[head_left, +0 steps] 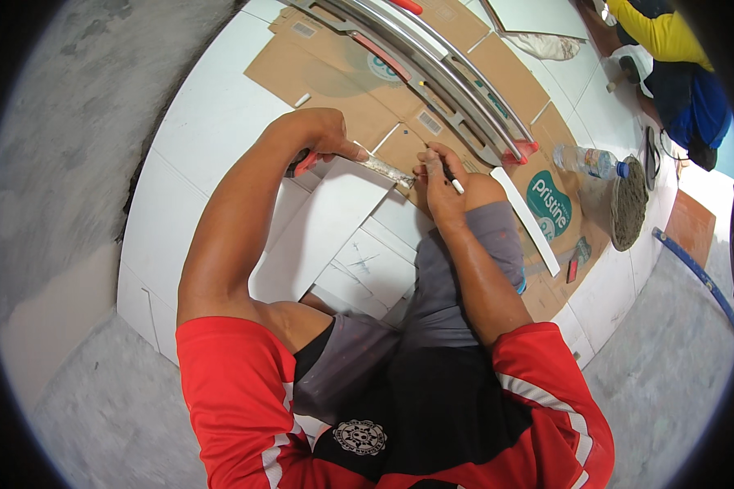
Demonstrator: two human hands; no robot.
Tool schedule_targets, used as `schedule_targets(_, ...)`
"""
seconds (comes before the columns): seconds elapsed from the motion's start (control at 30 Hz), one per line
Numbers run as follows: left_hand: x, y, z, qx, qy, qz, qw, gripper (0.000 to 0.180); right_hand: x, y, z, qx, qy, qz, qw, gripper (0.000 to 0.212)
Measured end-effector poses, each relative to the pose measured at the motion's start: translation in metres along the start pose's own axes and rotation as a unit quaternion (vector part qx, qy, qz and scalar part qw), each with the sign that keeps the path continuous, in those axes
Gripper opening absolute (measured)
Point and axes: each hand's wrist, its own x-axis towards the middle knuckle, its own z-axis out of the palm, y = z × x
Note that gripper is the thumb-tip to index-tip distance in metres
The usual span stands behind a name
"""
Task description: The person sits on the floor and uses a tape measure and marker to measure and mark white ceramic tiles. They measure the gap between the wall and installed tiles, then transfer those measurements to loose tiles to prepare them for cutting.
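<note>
My left hand [328, 134] is closed around a red and black tape measure [303, 162]. Its whitish, stained blade [385, 169] reaches out to the right over the far edge of a white tile [328, 218]. The tile lies tilted in front of me, close to my legs. At the blade's far end, my right hand [443, 181] has its fingers bent around a slim white and dark pen [456, 185]. Whether the right fingers also touch the blade, I cannot tell.
A tile cutter with long metal rails [456, 61] rests on cardboard [301, 69]. Right of my knee lie a narrow white strip [527, 222] and a small red-and-black tool [578, 259]. Farther right are a water bottle [583, 161], a mortar heap [628, 208] and a co-worker [681, 90].
</note>
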Motion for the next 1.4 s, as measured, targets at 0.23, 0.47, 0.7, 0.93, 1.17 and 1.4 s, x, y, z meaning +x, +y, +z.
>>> schedule_targets(0.23,-0.083,-0.091,0.009,-0.161,0.109,-0.048,0.980,0.064,-0.015,-0.010,0.009,-0.025,-0.026,-0.015,0.999,0.029)
schedule_targets(0.47,-0.197,-0.235,0.072,-0.323,0.243,-0.210,0.890,0.063,-0.018,0.015,0.004,-0.087,-0.064,-0.073,0.991,0.033)
schedule_targets(0.7,-0.218,-0.391,0.224,-0.564,0.406,-0.328,0.640,0.053,-0.046,-0.014,0.055,-0.127,-0.163,-0.182,0.961,0.031)
schedule_targets(0.93,-0.197,-0.449,0.315,-0.682,0.510,-0.329,0.409,0.041,0.024,-0.019,0.218,-0.235,-0.214,-0.388,0.865,0.028)
schedule_targets(1.17,-0.219,-0.544,0.349,-0.575,0.537,-0.421,0.451,0.044,0.093,0.016,0.300,-0.374,-0.136,-0.286,0.872,0.034)
schedule_targets(1.4,-0.227,-0.572,0.334,-0.621,0.532,-0.407,0.407,0.049,0.133,0.054,0.287,-0.488,-0.129,-0.399,0.766,0.035)
